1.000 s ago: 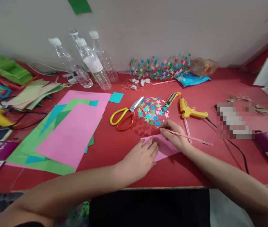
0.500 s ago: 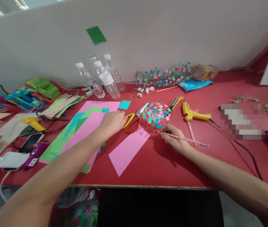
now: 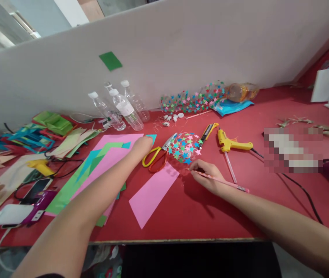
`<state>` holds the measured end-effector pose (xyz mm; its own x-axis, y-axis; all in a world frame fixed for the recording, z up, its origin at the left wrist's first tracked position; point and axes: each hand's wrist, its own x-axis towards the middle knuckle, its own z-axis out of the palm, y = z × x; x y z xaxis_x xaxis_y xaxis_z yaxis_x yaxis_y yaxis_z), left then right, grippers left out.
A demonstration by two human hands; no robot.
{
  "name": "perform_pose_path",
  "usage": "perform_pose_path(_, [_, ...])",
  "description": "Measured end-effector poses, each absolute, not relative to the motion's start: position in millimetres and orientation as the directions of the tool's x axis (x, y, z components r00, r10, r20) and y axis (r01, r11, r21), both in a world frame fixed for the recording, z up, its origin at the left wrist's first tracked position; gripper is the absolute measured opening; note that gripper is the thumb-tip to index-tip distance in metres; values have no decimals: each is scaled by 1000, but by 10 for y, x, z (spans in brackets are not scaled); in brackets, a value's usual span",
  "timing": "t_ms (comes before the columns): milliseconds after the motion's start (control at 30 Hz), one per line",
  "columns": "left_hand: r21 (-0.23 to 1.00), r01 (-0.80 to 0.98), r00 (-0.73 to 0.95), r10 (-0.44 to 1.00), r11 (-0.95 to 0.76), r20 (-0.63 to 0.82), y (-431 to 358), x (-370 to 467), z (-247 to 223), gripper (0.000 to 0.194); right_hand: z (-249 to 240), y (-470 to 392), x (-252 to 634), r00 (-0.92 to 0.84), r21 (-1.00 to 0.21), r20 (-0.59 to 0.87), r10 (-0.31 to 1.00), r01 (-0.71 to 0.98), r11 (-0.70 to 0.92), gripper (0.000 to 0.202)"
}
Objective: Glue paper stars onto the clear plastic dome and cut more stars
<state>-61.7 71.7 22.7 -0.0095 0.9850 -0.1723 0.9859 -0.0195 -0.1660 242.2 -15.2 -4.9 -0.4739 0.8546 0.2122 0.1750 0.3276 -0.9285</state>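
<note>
One pink pencil (image 3: pixel 225 183) in the half-curled right hand (image 3: pixel 211 170)

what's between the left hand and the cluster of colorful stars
In the head view, the scissors lie there, with the left hand to one side and the cluster of colorful stars to the other.

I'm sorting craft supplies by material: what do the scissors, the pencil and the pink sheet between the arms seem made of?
Scissors: shiny blades, apparently steel; smooth, glossy yellow and red handles, perhaps plastic. Pencil: probably painted wood, judging by its slim pink shaft. Pink sheet: matt, flat and straight-edged, so paper or thin card.
</note>
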Motion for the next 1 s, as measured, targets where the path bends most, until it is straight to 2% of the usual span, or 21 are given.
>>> perform_pose_path(100, [-234,972,-22,984,-20,-176,751,-656,294,38,-46,-150,2437,-495,-910,238,836,187,369,10])
perform_pose_path(200, [-265,959,29,969,-96,-247,786,-685,406,39,-56,-146,2443,-521,-890,253,816,206,407,9])
perform_pose_path(333, [-310,935,51,928,-175,-369,810,-707,508,22,-68,-143,2443,-532,-864,281,799,222,452,8])
perform_pose_path(433, [-343,920,55,929,-190,-367,780,-711,483,21,-77,-139,2444,-528,-839,321,786,227,495,8])
perform_pose_path(667, [-406,911,31,994,-72,-108,566,-743,404,32,-101,-145,2450,-552,-792,369,748,235,564,9])
perform_pose_path(800, [-427,902,123,986,-63,115,186,-771,593,34,-61,-156,2457,-542,-815,337,770,242,527,10])
perform_pose_path(833, [-451,878,296,920,-157,257,50,-741,645,30,-49,-152,2456,-524,-837,307,794,248,487,10])
perform_pose_path(867, [-485,832,480,790,-271,381,-96,-685,685,26,-39,-144,2454,-503,-863,269,821,253,438,10])
perform_pose_path(900, [-517,759,633,638,-397,439,-246,-599,705,22,-33,-132,2450,-476,-888,228,849,256,381,9])
perform_pose_path(967, [-541,599,799,398,-590,451,-532,-347,671,15,-39,-102,2439,-436,-922,169,884,246,298,8])
perform_pose_path(1000, [-518,530,844,355,-672,402,-658,-196,614,12,-49,-87,2432,-421,-931,156,894,239,275,7])
